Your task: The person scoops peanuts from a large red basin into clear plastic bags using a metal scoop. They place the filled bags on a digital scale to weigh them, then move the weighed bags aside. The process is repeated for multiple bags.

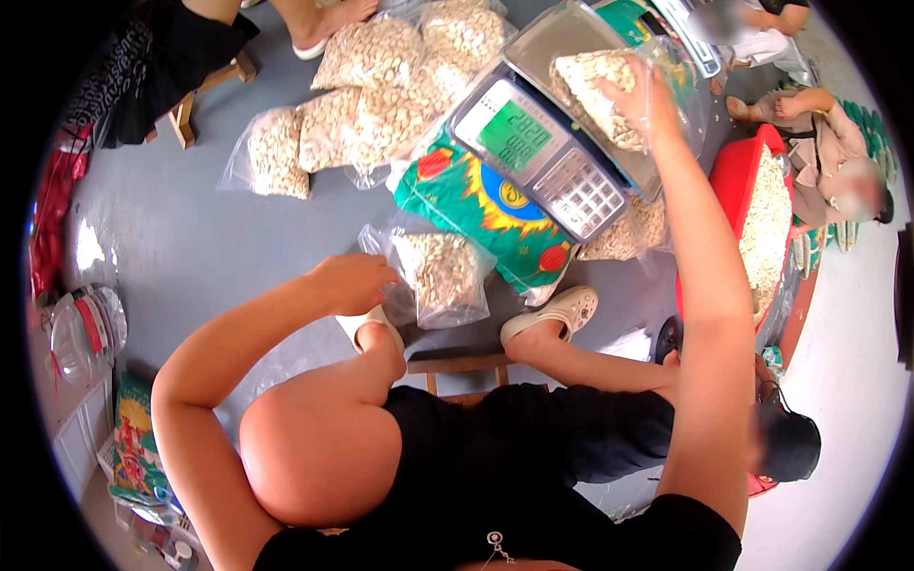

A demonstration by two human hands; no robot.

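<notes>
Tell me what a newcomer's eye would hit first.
Likely the digital scale with its green screen, upper centre, where the right hand holds a clear bag of pale pieces at the pan. Next, the heap of similar bags to its left, and the bright red tub at the right.

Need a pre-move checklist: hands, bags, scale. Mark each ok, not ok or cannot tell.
1. Right hand on the clear plastic bag of pale seed-like pieces at the scale: ok.
2. That bag free of fingers: not ok.
3. Bag's full weight on the silver metal pan: cannot tell.
4. Green-lit rectangular display on: ok.
5. Left hand gripping the clear plastic floor bag: cannot tell; fingers at its edge.
</notes>
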